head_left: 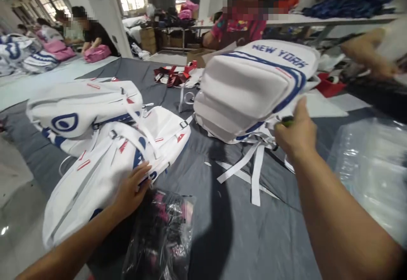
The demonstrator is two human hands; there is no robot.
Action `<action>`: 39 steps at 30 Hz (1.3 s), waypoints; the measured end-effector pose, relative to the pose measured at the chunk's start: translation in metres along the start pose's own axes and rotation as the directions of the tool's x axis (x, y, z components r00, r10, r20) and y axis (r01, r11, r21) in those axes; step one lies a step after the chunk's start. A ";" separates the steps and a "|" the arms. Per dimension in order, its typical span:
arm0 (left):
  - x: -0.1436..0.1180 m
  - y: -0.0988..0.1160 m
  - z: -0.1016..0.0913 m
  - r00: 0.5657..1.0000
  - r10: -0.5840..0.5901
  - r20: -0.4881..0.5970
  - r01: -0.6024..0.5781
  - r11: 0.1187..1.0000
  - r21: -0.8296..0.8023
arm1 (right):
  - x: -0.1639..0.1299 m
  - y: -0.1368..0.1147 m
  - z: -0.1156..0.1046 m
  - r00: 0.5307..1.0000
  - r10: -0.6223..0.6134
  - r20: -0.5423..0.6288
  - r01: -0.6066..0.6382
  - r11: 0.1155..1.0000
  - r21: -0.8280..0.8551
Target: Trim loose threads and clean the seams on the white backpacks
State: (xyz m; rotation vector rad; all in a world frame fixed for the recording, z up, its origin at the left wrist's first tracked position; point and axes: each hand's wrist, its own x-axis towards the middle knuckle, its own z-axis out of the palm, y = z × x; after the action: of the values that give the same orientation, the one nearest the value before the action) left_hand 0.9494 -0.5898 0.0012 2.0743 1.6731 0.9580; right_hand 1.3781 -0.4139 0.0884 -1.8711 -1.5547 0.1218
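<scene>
My right hand [297, 134] is closed at the lower right edge of a white backpack [237, 89] with blue trim and "NEW YORK" lettering. The bag is tilted, its loose white straps [256, 174] trailing onto the table. A small green and black object [285, 122], too blurred to name, shows in the same hand. On the left, my left hand [133, 187] rests with its fingers stretched out on the side of another white backpack [92, 178]. Two similar bags, one white backpack [85, 106] and one more white backpack [171, 131], lie against it.
A dark plastic-wrapped bundle [168, 233] lies before me on the grey cloth [254, 237]. Clear plastic bags [372, 165] are at the right. Red pieces [173, 74] lie farther back. A person [240, 28] is opposite; another person's arm [369, 53] reaches in at right.
</scene>
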 end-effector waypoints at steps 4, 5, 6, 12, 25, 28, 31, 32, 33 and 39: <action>-0.027 -0.029 -0.042 0.994 0.061 -0.088 -0.023 0.926 0.378 | -0.108 -0.007 0.013 0.990 -0.005 0.144 0.042 0.967 -0.250; -0.032 -0.038 -0.047 0.996 0.025 -0.088 0.019 0.882 0.470 | -0.149 -0.010 0.027 0.960 -0.135 0.246 0.189 0.959 -0.209; -0.037 -0.048 -0.051 0.996 -0.023 -0.081 0.064 0.834 0.548 | -0.193 -0.017 0.044 0.892 -0.299 0.339 0.353 0.929 -0.111; -0.045 -0.079 -0.057 0.954 -0.291 0.066 0.188 0.756 0.627 | -0.415 -0.078 0.152 0.516 -0.573 0.637 0.609 0.768 0.197; -0.128 -0.148 -0.065 0.990 0.061 0.126 -0.133 0.699 0.703 | -0.437 0.006 0.113 0.900 0.183 0.395 -0.001 0.908 -0.418; -0.136 -0.152 -0.073 0.988 0.045 0.151 -0.141 0.677 0.723 | -0.442 0.041 0.069 0.912 0.316 0.263 -0.147 0.848 -0.510; -0.126 -0.140 -0.088 0.974 -0.032 0.224 -0.129 0.735 0.666 | -0.447 0.060 0.030 0.912 0.372 0.174 -0.221 0.802 -0.555; -0.119 -0.135 -0.096 0.968 -0.057 0.246 -0.117 0.764 0.635 | -0.449 0.062 0.022 0.918 0.370 0.145 -0.231 0.794 -0.562; -0.112 -0.130 -0.107 0.963 -0.080 0.258 -0.097 0.791 0.605 | -0.451 0.062 0.017 0.930 0.350 0.109 -0.232 0.792 -0.565; -0.080 -0.083 -0.218 0.986 -0.008 0.166 -0.050 0.938 0.344 | -0.493 0.019 0.050 0.992 0.107 0.062 -0.100 0.989 -0.106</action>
State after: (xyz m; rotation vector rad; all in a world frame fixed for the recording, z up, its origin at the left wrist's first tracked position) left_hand 0.7352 -0.6795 0.0851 2.3214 1.8400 0.5029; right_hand 1.2330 -0.8345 -0.1308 -2.0483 -1.5342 0.1568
